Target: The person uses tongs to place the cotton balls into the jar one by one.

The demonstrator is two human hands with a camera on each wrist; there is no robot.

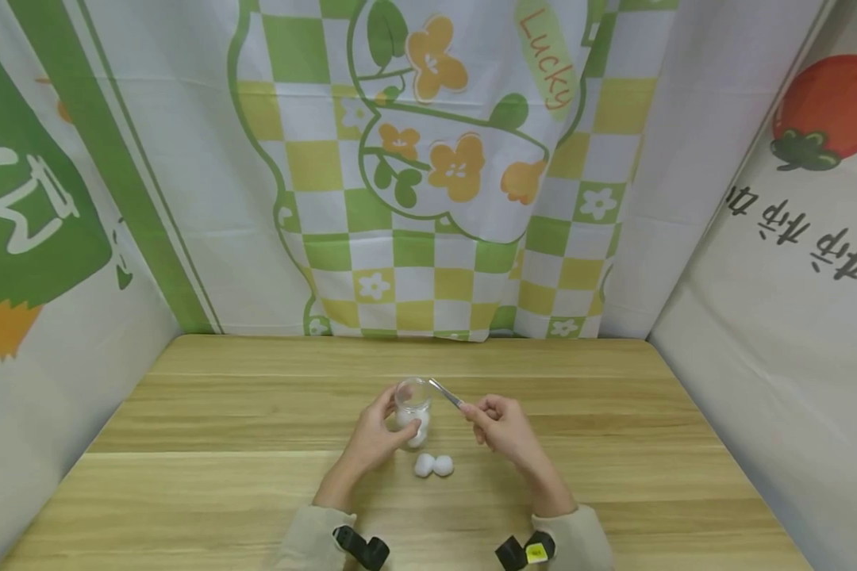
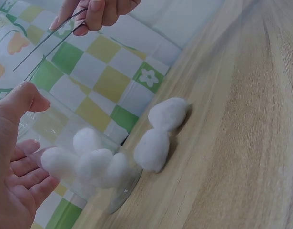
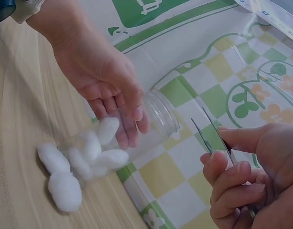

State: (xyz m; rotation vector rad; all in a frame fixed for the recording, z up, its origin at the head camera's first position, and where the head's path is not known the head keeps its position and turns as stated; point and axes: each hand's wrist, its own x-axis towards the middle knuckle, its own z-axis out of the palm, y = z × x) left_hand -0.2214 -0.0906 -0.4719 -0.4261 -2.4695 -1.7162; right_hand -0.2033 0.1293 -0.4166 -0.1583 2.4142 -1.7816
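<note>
A clear glass jar with several white cotton balls inside stands on the table, its mouth uncovered. My left hand grips the jar, thumb on one side and fingers round the other. Metal tweezers are pinched in my right hand. Their tips are apart with nothing between them, close to the jar's rim in the head view. Two more cotton balls lie side by side on the table, in front of the jar on the near side.
The wooden table reaches back to a checked green and yellow cloth hanging behind it. Printed cloths also hang at the left and right sides. Black wrist cameras sit at both sleeves.
</note>
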